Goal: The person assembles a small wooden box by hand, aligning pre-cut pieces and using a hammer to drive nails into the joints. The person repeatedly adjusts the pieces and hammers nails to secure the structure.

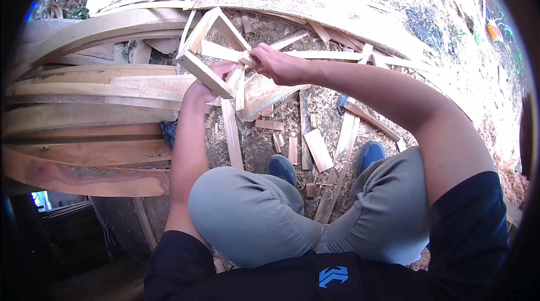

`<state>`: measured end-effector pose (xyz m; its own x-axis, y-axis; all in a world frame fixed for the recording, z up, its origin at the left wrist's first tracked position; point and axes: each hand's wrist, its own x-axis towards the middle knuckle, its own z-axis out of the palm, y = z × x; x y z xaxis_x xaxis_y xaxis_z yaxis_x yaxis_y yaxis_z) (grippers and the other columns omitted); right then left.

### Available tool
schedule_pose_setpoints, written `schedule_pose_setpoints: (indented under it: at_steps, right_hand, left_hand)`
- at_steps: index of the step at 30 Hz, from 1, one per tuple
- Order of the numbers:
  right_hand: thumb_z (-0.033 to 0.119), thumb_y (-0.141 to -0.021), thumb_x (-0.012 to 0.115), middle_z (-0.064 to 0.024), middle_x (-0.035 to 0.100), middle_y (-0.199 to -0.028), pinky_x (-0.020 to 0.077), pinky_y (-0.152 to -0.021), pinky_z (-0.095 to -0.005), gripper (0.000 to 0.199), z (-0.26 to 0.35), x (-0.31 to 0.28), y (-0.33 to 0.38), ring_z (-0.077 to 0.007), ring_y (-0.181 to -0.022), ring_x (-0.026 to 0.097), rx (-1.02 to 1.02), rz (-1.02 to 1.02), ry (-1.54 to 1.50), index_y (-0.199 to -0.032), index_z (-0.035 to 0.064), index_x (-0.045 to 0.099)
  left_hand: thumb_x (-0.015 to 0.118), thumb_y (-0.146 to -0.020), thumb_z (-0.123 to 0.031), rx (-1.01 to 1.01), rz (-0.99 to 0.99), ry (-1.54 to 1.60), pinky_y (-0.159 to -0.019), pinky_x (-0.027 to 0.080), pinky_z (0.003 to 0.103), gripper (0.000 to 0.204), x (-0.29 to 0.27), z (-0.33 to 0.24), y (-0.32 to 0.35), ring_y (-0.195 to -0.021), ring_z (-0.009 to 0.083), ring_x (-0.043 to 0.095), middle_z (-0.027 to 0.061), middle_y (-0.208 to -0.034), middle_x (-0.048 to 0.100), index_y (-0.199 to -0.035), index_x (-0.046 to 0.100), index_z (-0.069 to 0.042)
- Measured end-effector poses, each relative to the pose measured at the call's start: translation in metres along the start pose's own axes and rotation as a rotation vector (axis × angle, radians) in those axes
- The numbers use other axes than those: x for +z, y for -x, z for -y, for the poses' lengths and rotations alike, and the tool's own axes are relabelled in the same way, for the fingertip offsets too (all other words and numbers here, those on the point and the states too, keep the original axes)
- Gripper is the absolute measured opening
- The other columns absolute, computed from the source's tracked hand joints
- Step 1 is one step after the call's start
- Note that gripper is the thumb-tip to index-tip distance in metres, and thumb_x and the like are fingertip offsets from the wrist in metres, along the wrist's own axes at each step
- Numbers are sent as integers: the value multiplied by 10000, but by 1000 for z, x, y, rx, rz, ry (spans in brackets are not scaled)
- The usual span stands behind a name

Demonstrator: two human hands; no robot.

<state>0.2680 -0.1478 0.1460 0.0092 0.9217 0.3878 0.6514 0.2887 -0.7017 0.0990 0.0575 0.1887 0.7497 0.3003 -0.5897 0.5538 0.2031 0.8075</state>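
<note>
Stacked planks (pixel 84 110) fill the person's left side, long curved boards lying roughly across the view. Sawdust-covered ground (pixel 270 132) lies between and ahead of the knees, strewn with short offcuts (pixel 318 149) and thin strips.

The wooden frame (pixel 208 48), an open rectangle of light slats, is held off the ground ahead of the knees, slightly left of centre. It is tilted, its long axis running from lower left to upper right, far end raised.

A loose slat (pixel 225 52) crosses the frame's opening, its long axis running left to right, roughly across the frame's own.

The left hand (pixel 211 84) sits under the frame's near corner, fingers curled around the near rail in a closed grip; the frame rests against it.

The right hand (pixel 278 65) is just to the right of the frame, closed, fingers and thumb pinching the right end of the slat. That end points straight into this hand; the left end lies inside the frame.

The right hand is the nearer one to the slat; the left only carries the frame.

Blue shoes (pixel 368 152) are planted among the offcuts below.
</note>
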Motion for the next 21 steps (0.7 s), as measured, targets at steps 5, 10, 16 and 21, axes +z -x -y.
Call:
schedule_pose_setpoints:
  at_steps: [5, 10, 16, 21]
  right_hand:
    - [67, -1019, 481, -207, 514, -1202, 514, -934, -402, 344, -2, -13, 3, -349, -1102, 587, -38, 122, 167, -1338, -44, 414]
    - [46, -988, 496, -144, 562, -1239, 523, -1061, -312, 379, -20, -23, 6, -273, -1180, 588, -374, 103, 496, -1354, -42, 446]
    - [86, -977, 516, -151, 593, -1258, 548, -1014, -306, 406, -38, -30, 6, -254, -1188, 612, -713, -48, 784, -1360, -47, 506]
    - [230, -1027, 533, -139, 548, -1271, 499, -1079, -360, 381, -31, -30, 1, -271, -1207, 571, -411, 135, 520, -1328, 5, 472]
  left_hand:
    - [551, -1041, -187, -21, -12, -27, -841, 589, 306, 331, 7, 2, 2, -975, 139, 692, 75, -1143, 692, -1311, 605, -3]
    - [576, -1036, -211, -91, 92, 0, -769, 592, 283, 334, 30, -9, 18, -921, 123, 700, 60, -1113, 712, -1298, 624, -11]
    - [537, -1058, -203, -157, 108, -84, -775, 602, 273, 340, 31, -10, 17, -921, 114, 705, 65, -1129, 708, -1324, 597, 0]
    - [537, -1062, -215, -78, 174, 18, -815, 600, 273, 356, 18, 9, 9, -974, 108, 696, 59, -1159, 699, -1341, 588, -1]
